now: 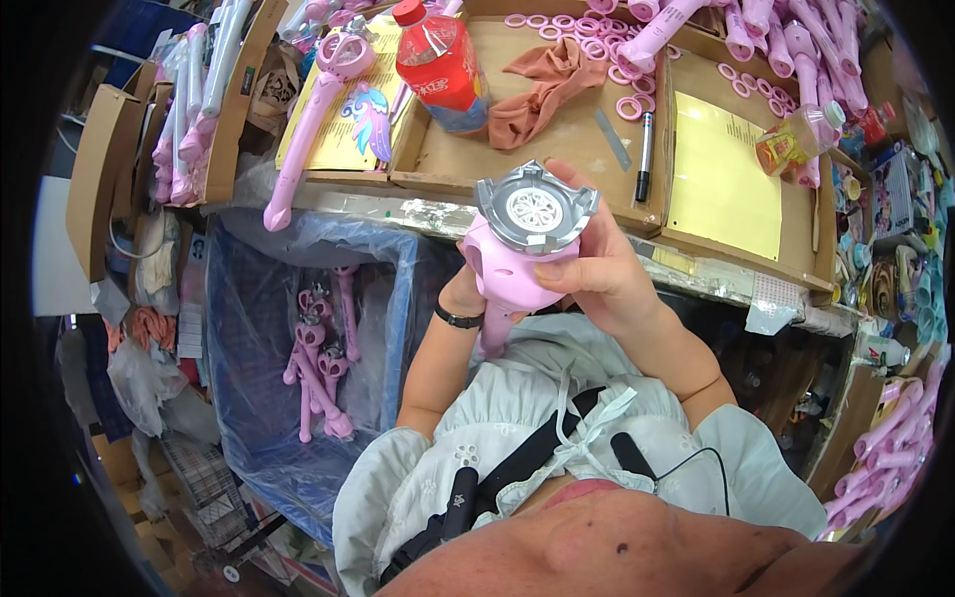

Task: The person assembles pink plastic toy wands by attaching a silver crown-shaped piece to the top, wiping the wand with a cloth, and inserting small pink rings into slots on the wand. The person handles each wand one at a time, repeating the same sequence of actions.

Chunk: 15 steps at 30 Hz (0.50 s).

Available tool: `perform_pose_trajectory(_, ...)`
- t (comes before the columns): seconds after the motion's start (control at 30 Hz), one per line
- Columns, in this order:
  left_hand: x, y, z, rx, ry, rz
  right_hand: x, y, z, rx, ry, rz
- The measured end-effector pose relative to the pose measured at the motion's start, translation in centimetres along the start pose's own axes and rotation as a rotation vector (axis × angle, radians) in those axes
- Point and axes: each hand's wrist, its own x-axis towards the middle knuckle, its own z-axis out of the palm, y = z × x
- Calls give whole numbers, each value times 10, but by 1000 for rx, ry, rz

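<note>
A pink toy wand (505, 271) is held upright before my chest, its round head topped by a grey scalloped piece with a pale patterned disc in the middle. My right hand (609, 271) grips the right side of the head, thumb across its front and fingers behind the grey piece. On the other side my left hand (460, 297) is closed round the wand below the head, most of its fingers hidden behind the pink plastic. The wand's handle slants down toward my lap.
A blue bin (398, 328) lined with clear plastic holds several pink wands (323, 383). On the bench lie another wand (320, 119), a red-labelled bottle (443, 75), a brown cloth (542, 95), a marker (645, 159), pink rings (595, 48) and a yellow sheet (721, 184).
</note>
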Motion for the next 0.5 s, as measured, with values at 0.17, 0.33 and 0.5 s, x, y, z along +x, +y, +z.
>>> perform_pose_trajectory(0.17,-6,3,1,165,0,40,4,3,-12,310,54,63)
perform_pose_trajectory(0.33,-7,-3,-10,-704,175,-3,1,19,-27,379,158,70)
perform_pose_trajectory(0.5,-17,-5,-15,-564,157,-249,-6,19,-41,155,185,-315)
